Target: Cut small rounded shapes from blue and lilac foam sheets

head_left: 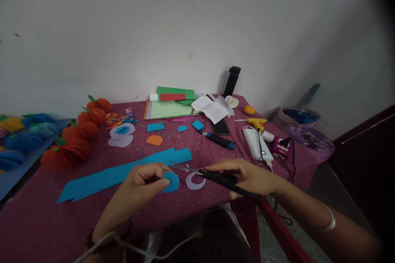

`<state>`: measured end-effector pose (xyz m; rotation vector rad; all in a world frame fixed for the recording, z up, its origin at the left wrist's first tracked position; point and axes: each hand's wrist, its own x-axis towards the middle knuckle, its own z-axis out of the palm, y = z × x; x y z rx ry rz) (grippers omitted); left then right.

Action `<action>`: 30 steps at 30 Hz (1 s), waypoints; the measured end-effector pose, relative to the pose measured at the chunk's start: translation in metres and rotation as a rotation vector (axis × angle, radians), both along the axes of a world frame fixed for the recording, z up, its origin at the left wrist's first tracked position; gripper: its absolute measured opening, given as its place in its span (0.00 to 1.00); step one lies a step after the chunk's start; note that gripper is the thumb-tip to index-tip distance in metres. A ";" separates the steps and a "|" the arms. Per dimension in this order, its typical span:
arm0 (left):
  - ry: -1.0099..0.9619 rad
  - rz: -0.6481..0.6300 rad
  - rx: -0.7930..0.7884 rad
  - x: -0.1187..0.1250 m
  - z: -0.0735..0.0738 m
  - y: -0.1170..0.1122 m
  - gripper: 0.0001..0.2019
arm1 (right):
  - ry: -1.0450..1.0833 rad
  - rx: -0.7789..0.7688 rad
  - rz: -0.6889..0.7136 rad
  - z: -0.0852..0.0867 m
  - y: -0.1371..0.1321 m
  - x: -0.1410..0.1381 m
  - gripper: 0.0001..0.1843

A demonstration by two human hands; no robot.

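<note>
Between the thumb and fingers of my left hand [143, 183] is a blue paper piece [173, 181] with a rounded edge. My right hand [239, 172] grips black-handled scissors [217, 177], their blades pointing left just above the blue piece. Whether the blades touch it I cannot tell. Under the scissors a pale purple paper ring [195, 183] lies on the table. Long blue paper strips [123, 171] stretch across the cloth behind and left of my left hand. Farther back are an orange paper piece [154, 140] and a small blue offcut [182, 128].
Orange paper pumpkins [74, 152] line the left side. Coloured sheets [169, 109], a black bottle [232, 81] and a paper cup [232, 101] stand along the wall. To the right are a yellow glue gun [256, 123], a white power bank [257, 144], cables and a scrap bin [311, 137].
</note>
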<state>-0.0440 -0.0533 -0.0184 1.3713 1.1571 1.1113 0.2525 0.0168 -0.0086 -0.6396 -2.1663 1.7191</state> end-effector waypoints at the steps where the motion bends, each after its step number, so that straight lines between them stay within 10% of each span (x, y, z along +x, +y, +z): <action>1: -0.007 0.014 -0.007 0.000 -0.001 0.001 0.10 | -0.034 0.066 -0.044 -0.002 0.001 0.003 0.34; 7: -0.190 0.151 -0.080 0.008 -0.014 0.013 0.11 | -0.353 0.660 -0.341 -0.044 0.005 0.025 0.32; 12: -0.262 0.148 -0.105 0.018 -0.026 0.021 0.14 | -0.519 0.765 -0.438 -0.075 -0.001 0.043 0.30; 18: -0.393 0.239 -0.160 0.033 -0.034 0.026 0.19 | -0.538 0.809 -0.362 -0.074 -0.004 0.050 0.27; 23: -0.466 0.215 -0.226 0.045 -0.035 0.027 0.20 | -0.269 0.643 -0.524 -0.060 -0.001 0.030 0.14; 30: -0.741 0.132 -0.338 0.058 -0.036 0.019 0.17 | 0.288 -0.055 -0.430 -0.038 -0.002 -0.052 0.17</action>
